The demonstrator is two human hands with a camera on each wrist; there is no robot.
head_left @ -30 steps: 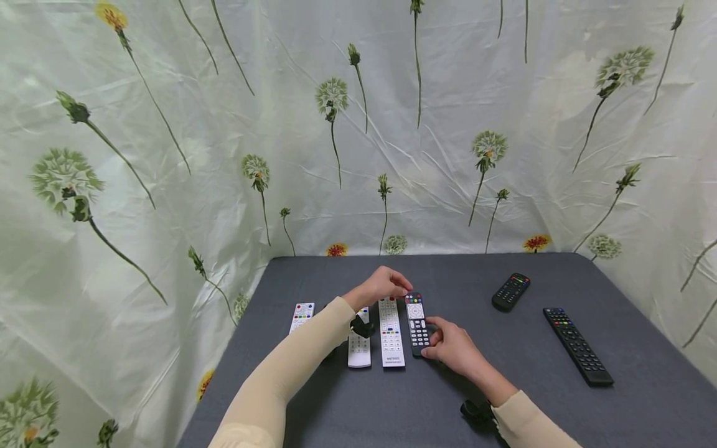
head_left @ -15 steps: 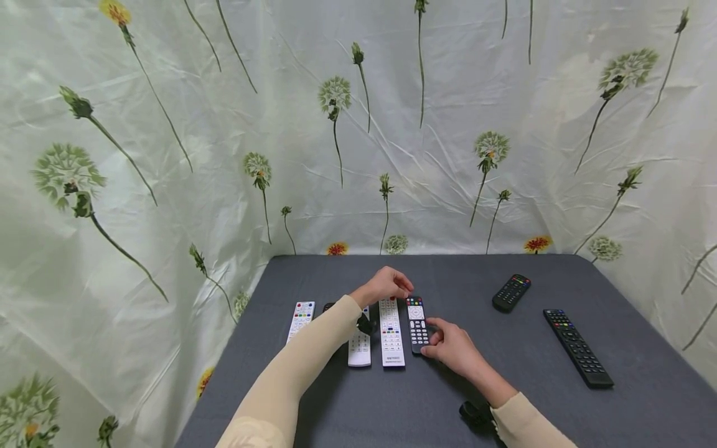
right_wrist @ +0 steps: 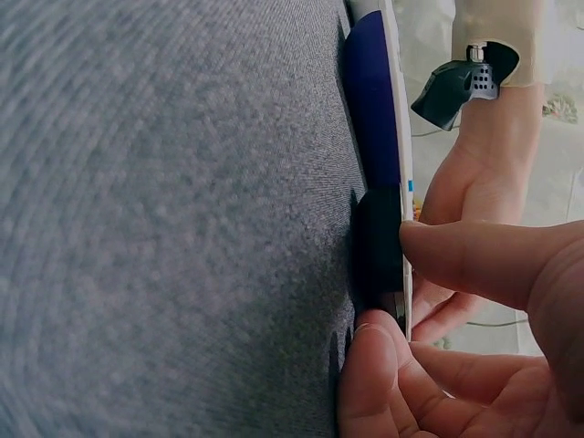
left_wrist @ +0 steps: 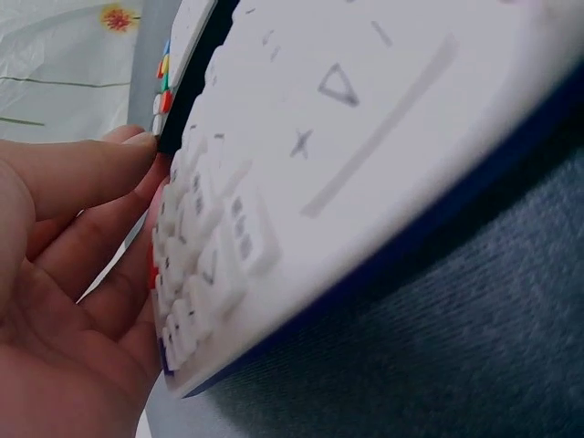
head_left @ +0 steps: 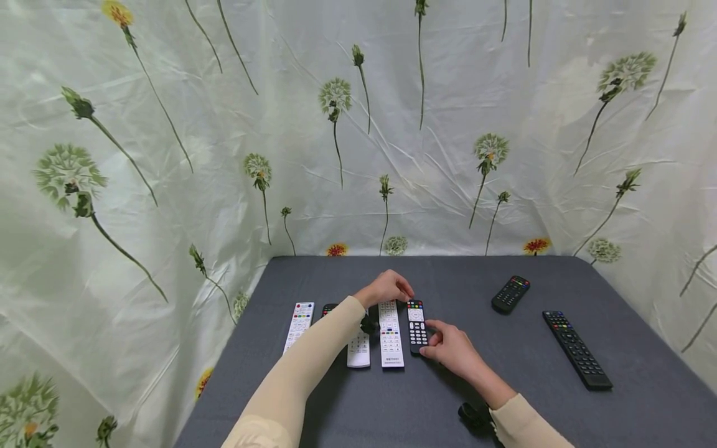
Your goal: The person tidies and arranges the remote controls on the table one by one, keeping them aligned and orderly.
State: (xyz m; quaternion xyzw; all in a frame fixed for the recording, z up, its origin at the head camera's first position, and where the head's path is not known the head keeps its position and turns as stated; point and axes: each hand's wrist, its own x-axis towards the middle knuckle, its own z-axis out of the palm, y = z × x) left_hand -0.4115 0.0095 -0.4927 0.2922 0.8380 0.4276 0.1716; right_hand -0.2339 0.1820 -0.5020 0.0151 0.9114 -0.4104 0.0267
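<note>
Over a dark grey table [head_left: 521,354], the left hand [head_left: 386,288] has bent fingers, the right hand [head_left: 452,351] a parted thumb and forefinger. Both meet, just right of a white remote [head_left: 391,339], a smaller black remote [head_left: 417,328] — gripped or merely touched, I cannot tell.

On my feed, the person's long sleeves are cream. The left sleeve [head_left: 313,364] looks smooth and close-fitting, with a paler patterned patch where the bottom edge of the head view cuts it off. The right sleeve [head_left: 526,422] ends in a plain cuff. I see a dark camera worn at each wrist: the left camera [right_wrist: 444,91] is angular, with a small silver fitting and a grey panel of dark holes; the right camera [head_left: 473,418] reads as a black lump beside the cuff.
</note>
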